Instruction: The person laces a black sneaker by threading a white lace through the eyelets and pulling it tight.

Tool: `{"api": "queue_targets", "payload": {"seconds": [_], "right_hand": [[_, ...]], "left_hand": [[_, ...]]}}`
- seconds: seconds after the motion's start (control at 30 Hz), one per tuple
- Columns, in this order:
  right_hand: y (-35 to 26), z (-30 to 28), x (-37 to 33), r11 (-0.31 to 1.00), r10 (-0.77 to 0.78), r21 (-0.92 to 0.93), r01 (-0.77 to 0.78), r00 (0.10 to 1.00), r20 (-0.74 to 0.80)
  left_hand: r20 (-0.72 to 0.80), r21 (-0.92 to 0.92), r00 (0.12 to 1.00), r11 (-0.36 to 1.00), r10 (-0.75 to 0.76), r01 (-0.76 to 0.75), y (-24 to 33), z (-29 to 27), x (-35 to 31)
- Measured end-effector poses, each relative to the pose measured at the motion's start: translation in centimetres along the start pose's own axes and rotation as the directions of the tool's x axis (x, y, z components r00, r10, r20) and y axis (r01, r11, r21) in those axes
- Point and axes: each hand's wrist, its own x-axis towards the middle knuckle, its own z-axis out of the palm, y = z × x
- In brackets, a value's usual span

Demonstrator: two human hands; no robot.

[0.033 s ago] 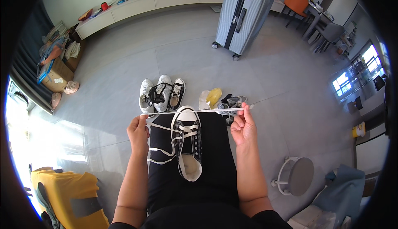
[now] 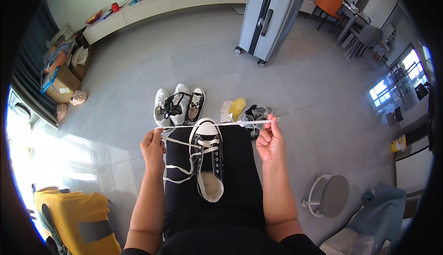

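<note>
Clearly, left fingers (image 2: 158, 134) and right fingers (image 2: 274, 125) pinch taut white lace (image 2: 250, 122) across a black shoe (image 2: 207, 162).

The lap (image 2: 240, 172), clad in black, carries a black-and-white shoe (image 2: 208, 162), sole down, its toe pointing away from the person and its opening toward them. Beyond it, the grey tiled floor (image 2: 207, 47) bears two white shoes (image 2: 182, 91) beside a smaller black shoe (image 2: 196, 101), with a yellow item (image 2: 237, 106) and grey shoes (image 2: 262, 112) to their right. Farther back stands a silver suitcase (image 2: 272, 15) on wheels; a round stool (image 2: 334, 196) stands at the right, a cardboard box (image 2: 64, 86) at the left.
</note>
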Motion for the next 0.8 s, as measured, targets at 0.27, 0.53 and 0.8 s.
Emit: {"api": "queue_targets", "payload": {"seconds": [0.27, 0.53, 0.8], "right_hand": [[-1.1, -0.4, -0.2, 0.996, -0.084, 0.018, 0.086, 0.990, -0.110], [-1.8, -1.4, -1.8, 0.998, -0.043, 0.037, 0.043, 0.999, -0.004], [0.9, 0.8, -5.8, 0.975, 0.077, -0.211, -0.063, 0.995, 0.057]], "left_hand": [[0.283, -0.572, 0.959, 0.804, 0.005, 0.164, -0.9, -0.8, 0.2], [0.449, -0.755, 0.885, 0.582, 0.123, 0.302, -1.4, -1.6, 0.5], [0.104, -0.600, 0.931, 0.724, -0.350, 0.339, -2.9, -3.7, 2.1]]}}
